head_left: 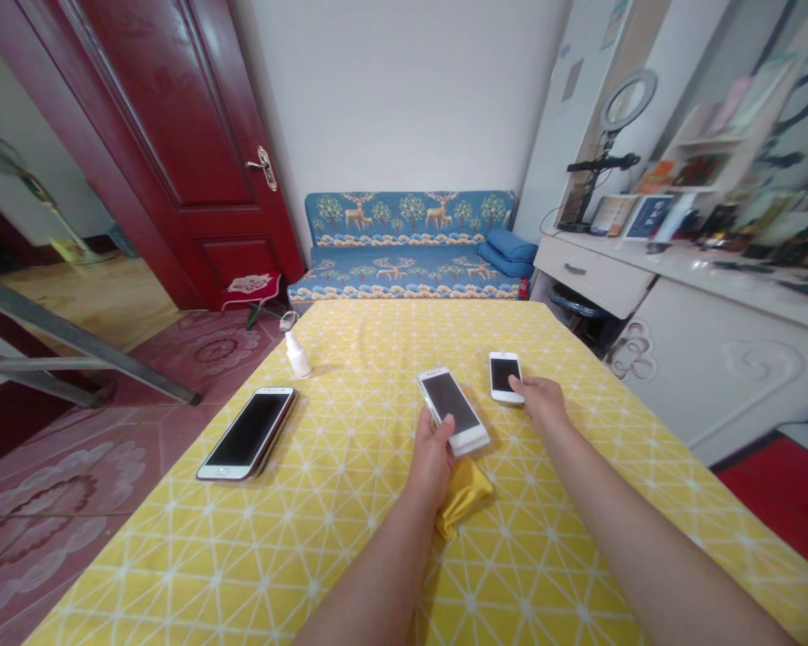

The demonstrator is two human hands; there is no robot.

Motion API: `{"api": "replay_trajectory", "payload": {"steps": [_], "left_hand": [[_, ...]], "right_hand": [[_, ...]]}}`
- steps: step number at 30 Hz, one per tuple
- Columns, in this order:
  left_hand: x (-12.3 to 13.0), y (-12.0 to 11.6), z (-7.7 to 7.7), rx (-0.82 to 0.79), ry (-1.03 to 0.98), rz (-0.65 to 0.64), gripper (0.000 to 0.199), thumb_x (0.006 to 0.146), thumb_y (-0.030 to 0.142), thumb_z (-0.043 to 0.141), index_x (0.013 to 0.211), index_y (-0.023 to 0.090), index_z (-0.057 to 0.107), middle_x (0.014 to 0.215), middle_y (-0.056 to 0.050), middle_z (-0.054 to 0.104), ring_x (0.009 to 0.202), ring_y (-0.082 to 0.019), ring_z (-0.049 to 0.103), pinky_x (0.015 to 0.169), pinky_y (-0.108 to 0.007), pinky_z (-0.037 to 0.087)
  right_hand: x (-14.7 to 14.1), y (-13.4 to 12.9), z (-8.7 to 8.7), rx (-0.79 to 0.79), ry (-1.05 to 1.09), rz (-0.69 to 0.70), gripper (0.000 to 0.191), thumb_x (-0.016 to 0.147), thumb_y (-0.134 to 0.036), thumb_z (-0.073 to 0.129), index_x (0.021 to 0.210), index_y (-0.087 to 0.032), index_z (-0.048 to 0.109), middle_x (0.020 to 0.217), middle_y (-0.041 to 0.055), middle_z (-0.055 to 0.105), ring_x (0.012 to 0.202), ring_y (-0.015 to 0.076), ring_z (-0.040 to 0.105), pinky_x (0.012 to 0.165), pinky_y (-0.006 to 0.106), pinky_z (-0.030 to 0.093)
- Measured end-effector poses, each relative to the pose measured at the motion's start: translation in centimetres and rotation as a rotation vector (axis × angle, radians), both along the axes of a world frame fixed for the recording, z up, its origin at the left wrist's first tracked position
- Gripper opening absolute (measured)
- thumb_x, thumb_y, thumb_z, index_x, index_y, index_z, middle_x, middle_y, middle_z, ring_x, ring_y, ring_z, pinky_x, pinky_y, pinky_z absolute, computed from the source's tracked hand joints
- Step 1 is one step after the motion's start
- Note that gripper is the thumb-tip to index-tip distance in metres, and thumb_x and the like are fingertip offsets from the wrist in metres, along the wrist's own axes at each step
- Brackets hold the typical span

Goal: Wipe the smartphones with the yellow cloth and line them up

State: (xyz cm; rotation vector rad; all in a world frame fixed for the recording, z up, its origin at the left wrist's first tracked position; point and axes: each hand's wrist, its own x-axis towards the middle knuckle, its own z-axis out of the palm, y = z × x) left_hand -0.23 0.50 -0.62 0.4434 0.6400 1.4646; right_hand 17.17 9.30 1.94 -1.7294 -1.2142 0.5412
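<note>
Forearms [370, 574] reach forward; the left grip [432, 459] clasps a slanted white smartphone [452, 411], the right grip [544, 402] resting open against a smaller phone [505, 377].

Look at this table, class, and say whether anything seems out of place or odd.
The crumpled yellow cloth beside the left hand stands out: it lies bunched in a heap on the smooth yellow tablecloth, nearly matching it in colour. The white bottle also stands close to the table's edge.

wht phone [453, 408], sm. wht phone [505, 377] (screens dark)
</note>
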Motion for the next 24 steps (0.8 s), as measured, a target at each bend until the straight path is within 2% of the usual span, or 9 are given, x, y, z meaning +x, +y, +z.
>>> {"api": "replay_trajectory", "payload": {"steps": [2, 6, 11, 15, 18, 21, 24], "left_hand": [[0.0, 0.0, 0.2, -0.008, -0.005, -0.004, 0.052, 0.073, 0.024, 0.071, 0.121, 0.024, 0.051, 0.114, -0.006, 0.065, 0.092, -0.019, 0.065, 0.082, -0.037, 0.053], [-0.1, -0.3, 0.7, 0.003, -0.007, -0.009, 0.054, 0.071, 0.026, 0.073, 0.12, 0.023, 0.05, 0.109, -0.007, 0.067, 0.093, -0.021, 0.065, 0.084, -0.038, 0.052], [-0.3, -0.4, 0.8, 0.083, -0.009, -0.063, 0.053, 0.071, 0.032, 0.074, 0.117, 0.02, 0.052, 0.11, -0.009, 0.067, 0.094, -0.023, 0.066, 0.09, -0.042, 0.048], [-0.3, -0.3, 0.3, 0.115, 0.01, -0.078, 0.047, 0.073, 0.033, 0.073, 0.115, 0.02, 0.053, 0.11, -0.009, 0.067, 0.092, -0.022, 0.066, 0.088, -0.042, 0.049], [-0.3, -0.2, 0.1, 0.133, 0.027, -0.104, 0.047, 0.075, 0.035, 0.071, 0.116, 0.021, 0.054, 0.111, -0.009, 0.067, 0.093, -0.022, 0.066, 0.088, -0.041, 0.049], [-0.3, -0.3, 0.1, 0.16, 0.043, -0.124, 0.045, 0.078, 0.035, 0.069, 0.117, 0.02, 0.054, 0.114, -0.011, 0.066, 0.095, -0.023, 0.066, 0.089, -0.042, 0.048], [-0.3, -0.5, 0.2, 0.161, 0.073, -0.142, 0.044, 0.077, 0.033, 0.069, 0.116, 0.019, 0.054, 0.113, -0.012, 0.066, 0.096, -0.024, 0.065, 0.089, -0.043, 0.048]], "right_hand": [[-0.9, -2.0, 0.0, 0.013, 0.152, 0.038, 0.031, 0.072, -0.049, 0.057, 0.067, -0.018, 0.058, 0.055, 0.0017, 0.058, 0.046, 0.0141, 0.052, 0.039, 0.023, 0.035], [-3.7, -5.1, 0.1, 0.014, 0.362, 0.19, 0.038, 0.065, -0.053, 0.065, 0.079, -0.017, 0.065, 0.067, 0.0034, 0.065, 0.048, 0.0127, 0.053, 0.037, 0.02, 0.03], [-5.8, -6.2, -0.7, 0.034, 0.477, 0.249, 0.038, 0.063, -0.052, 0.069, 0.076, -0.017, 0.069, 0.066, 0.0041, 0.068, 0.05, 0.0162, 0.058, 0.039, 0.022, 0.037], [-5.8, -6.1, -1.4, 0.083, 0.47, 0.26, 0.038, 0.065, -0.051, 0.071, 0.081, -0.016, 0.073, 0.073, 0.0055, 0.071, 0.059, 0.0204, 0.064, 0.046, 0.026, 0.044], [-5.8, -6.1, -1.9, 0.144, 0.38, 0.263, 0.037, 0.067, -0.048, 0.072, 0.086, -0.016, 0.074, 0.086, 0.0089, 0.074, 0.076, 0.0256, 0.068, 0.063, 0.034, 0.053], [-5.9, -6.2, -2.2, 0.192, 0.282, 0.255, 0.037, 0.068, -0.046, 0.071, 0.088, -0.014, 0.074, 0.095, 0.0122, 0.073, 0.088, 0.028, 0.067, 0.079, 0.041, 0.052], [-6.0, -6.3, -2.4, 0.204, 0.222, 0.245, 0.035, 0.07, -0.046, 0.07, 0.087, -0.015, 0.074, 0.092, 0.0121, 0.073, 0.087, 0.0274, 0.067, 0.081, 0.042, 0.052]]}}
